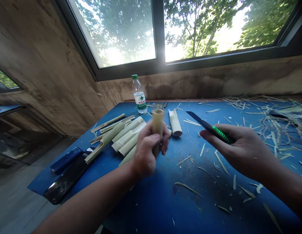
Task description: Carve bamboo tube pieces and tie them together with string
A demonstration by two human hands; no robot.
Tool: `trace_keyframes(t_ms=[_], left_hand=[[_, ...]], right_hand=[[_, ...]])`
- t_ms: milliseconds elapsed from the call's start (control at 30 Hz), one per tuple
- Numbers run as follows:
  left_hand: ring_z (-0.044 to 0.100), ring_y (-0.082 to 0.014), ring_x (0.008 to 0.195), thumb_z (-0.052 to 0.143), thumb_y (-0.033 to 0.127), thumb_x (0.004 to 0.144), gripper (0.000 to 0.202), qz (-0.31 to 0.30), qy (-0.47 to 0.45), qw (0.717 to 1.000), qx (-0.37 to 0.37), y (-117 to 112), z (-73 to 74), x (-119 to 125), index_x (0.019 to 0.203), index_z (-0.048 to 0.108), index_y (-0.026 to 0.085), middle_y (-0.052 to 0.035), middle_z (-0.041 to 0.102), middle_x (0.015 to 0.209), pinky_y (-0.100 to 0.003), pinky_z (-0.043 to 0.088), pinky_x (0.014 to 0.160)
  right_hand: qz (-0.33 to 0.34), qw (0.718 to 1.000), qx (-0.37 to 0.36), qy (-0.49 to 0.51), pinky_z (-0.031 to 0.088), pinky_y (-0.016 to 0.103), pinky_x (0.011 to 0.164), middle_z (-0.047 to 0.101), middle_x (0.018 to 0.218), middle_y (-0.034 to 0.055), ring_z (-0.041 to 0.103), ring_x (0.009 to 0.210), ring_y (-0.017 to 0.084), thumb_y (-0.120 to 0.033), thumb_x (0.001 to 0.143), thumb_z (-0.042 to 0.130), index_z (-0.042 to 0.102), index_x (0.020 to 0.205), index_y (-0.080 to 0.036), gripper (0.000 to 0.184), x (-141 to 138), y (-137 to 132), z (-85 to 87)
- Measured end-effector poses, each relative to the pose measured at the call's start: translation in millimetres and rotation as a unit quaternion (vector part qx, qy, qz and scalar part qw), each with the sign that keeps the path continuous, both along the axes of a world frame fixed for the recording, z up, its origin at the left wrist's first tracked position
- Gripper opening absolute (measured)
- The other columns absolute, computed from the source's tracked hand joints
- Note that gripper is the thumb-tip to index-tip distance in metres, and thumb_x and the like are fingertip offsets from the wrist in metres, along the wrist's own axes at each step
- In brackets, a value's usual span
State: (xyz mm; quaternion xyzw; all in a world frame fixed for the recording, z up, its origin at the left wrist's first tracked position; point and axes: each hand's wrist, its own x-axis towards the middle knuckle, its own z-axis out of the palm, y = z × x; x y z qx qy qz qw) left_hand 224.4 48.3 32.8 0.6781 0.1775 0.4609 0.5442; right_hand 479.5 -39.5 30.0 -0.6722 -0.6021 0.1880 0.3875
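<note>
My left hand [149, 150] is closed around a short upright piece of bamboo [157, 123], held above the blue table [165, 201]. My right hand [239, 148] is closed on a utility knife with a green handle [220, 134]; its dark blade [196, 118] points up and left, a little to the right of the bamboo and apart from it. A split bamboo tube [175, 123] lies on the table between the two hands, further back.
Several split bamboo slats [121, 135] lie in a row at the left. Two dark flat cases [65, 174] sit at the table's left edge. A water bottle [138, 95] stands at the back by the wall. Shavings [263, 123] litter the right side.
</note>
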Motion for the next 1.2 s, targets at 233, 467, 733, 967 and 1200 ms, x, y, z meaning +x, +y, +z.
trace_keyframes(t_ms=[233,467,733,967,1200], left_hand=[[0.066,-0.0267,0.083,0.065,0.037,0.103,0.019,0.019,0.444,0.844,0.300,1,2.1,-3,0.117,0.072,0.026,-0.0075,0.074,0.093,-0.036,0.048,0.074],[0.069,-0.0280,0.086,0.055,0.036,0.110,0.037,0.062,0.499,0.787,0.357,3,-4.4,1,0.145,0.065,0.027,-0.0104,0.075,0.109,-0.035,0.047,0.070],[0.071,-0.0340,0.111,0.063,0.025,0.100,0.045,0.053,0.551,0.760,0.340,-5,6.2,-3,0.145,0.065,0.022,-0.0139,0.073,0.125,-0.042,0.057,0.085],[0.076,-0.0361,0.090,0.067,0.043,0.098,0.026,0.066,0.601,0.728,0.323,-6,15.7,-9,0.092,0.075,0.019,-0.0133,0.079,0.099,-0.042,0.053,0.064],[0.077,-0.0400,0.101,0.073,0.055,0.095,0.038,0.106,0.639,0.707,0.284,0,12.7,-3,0.097,0.078,0.017,-0.0185,0.080,0.103,-0.044,0.058,0.075]], right_hand=[[-0.060,0.997,0.050,-0.002,0.025,0.033,0.051,0.041,0.060,-0.0011,0.036,0.054,0.014,-0.070,0.100,0.070,0.065,0.073,-0.023,0.054,9,9,3.6],[-0.051,0.998,0.034,-0.009,0.027,0.034,0.051,0.046,0.061,-0.0003,0.039,0.054,0.015,-0.068,0.101,0.069,0.072,0.080,-0.023,0.049,8,8,3.8],[-0.107,0.993,-0.014,-0.049,0.030,0.036,0.053,0.056,0.063,0.0026,0.044,0.055,0.018,-0.069,0.098,0.071,0.082,0.098,-0.022,0.048,5,6,1.6],[-0.037,0.991,-0.076,-0.107,0.046,0.043,0.061,0.081,0.092,0.0134,0.069,0.073,0.034,-0.080,0.094,0.068,0.086,0.112,-0.028,0.058,14,18,-14.8],[-0.085,0.978,-0.062,-0.180,0.048,0.050,0.068,0.083,0.099,0.0206,0.071,0.078,0.041,-0.076,0.097,0.067,0.083,0.120,-0.027,0.057,32,24,-19.0]])
